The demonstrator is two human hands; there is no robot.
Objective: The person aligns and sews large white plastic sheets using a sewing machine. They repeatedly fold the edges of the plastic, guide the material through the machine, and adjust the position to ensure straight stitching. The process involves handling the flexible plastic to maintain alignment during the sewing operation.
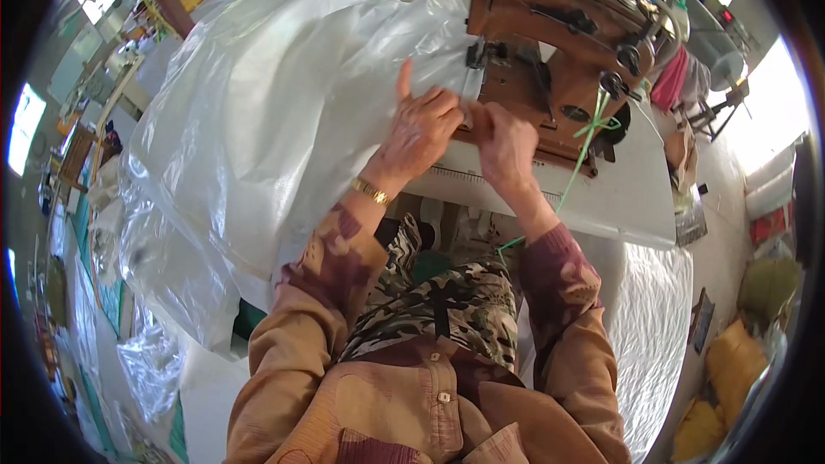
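A large sheet of shiny, whitish plastic film (258,112) spreads over the table on the left and reaches a brown sewing machine (563,112). My left hand (418,136) is at the film's right edge, one finger raised and the others curled together on the film. Close against it, my right hand (507,146) is closed, its fingertips pinched at the same edge in front of the machine. Exactly what lies between the right fingertips is hidden. A green cord (577,167) is looped on the machine and runs down toward my lap.
A ruler scale (460,175) runs along the front of the white table (632,206). More white film (650,318) hangs below on the right. Yellow sacks (735,365) lie on the floor at far right. Pink cloth (669,77) hangs behind the machine.
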